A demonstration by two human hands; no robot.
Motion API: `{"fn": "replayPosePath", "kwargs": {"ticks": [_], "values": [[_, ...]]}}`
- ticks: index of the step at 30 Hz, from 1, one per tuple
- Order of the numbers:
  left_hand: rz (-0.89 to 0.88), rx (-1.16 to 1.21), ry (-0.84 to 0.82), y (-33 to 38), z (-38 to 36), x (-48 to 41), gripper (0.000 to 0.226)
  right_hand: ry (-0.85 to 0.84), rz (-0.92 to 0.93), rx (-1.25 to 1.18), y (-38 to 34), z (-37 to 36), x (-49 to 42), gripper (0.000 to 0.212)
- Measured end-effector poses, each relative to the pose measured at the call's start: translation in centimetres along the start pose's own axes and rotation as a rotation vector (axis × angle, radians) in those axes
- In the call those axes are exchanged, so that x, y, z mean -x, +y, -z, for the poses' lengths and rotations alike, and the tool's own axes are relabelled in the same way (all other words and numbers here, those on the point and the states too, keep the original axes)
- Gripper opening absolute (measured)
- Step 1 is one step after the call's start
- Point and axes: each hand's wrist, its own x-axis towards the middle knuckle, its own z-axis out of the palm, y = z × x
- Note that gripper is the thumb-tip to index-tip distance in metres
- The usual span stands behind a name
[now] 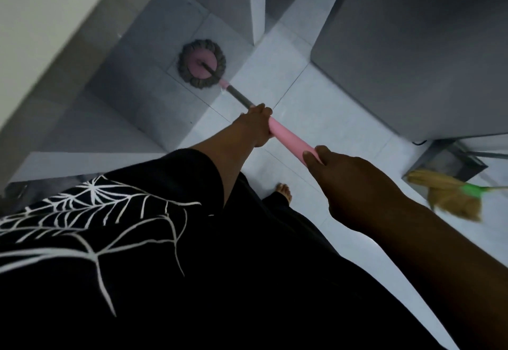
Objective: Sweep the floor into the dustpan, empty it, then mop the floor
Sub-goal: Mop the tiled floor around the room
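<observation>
Both hands grip the mop by its pole: the left hand [257, 124] is wrapped around the top of the pink grip [288, 138], where the grey shaft begins, and the right hand [343, 173] is closed around the grip's near end, thumb and fingers pinching it. The mop head [202, 62], a pink disc ringed with grey strands, lies flat on the shaded grey tiled floor [316, 107] near the foot of a white wall [41, 33], well ahead of the person. A straw broom [448, 195] with a green collar lies on the floor to the right, beside a dark dustpan [456, 161]. One bare foot [284, 191] shows below the black garment, which bears a white spider-web print [90, 212]. No brand, label or lettering can be read anywhere.
</observation>
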Motion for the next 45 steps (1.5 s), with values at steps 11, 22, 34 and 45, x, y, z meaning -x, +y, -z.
{"fn": "replayPosePath", "kwargs": {"ticks": [11,22,34,45], "values": [[-0.033,0.020,-0.025,2.9,-2.3,2.7,0.059,-0.059,-0.010,0.021,0.8,-1.2,4.7,0.071],[-0.013,0.036,-0.039,-2.1,0.2,-0.7,0.066,-0.107,-0.039,-0.016,-0.7,0.3,-1.1,0.079],[0.011,0.040,-0.026,-15.0,9.9,-8.6,0.071,0.009,0.022,-0.051,-4.6,8.0,-16.4,0.068],[0.126,-0.047,-0.033,-24.5,15.7,-14.6,0.075,0.075,0.058,-0.100,-8.6,11.1,-27.9,0.058]]}}
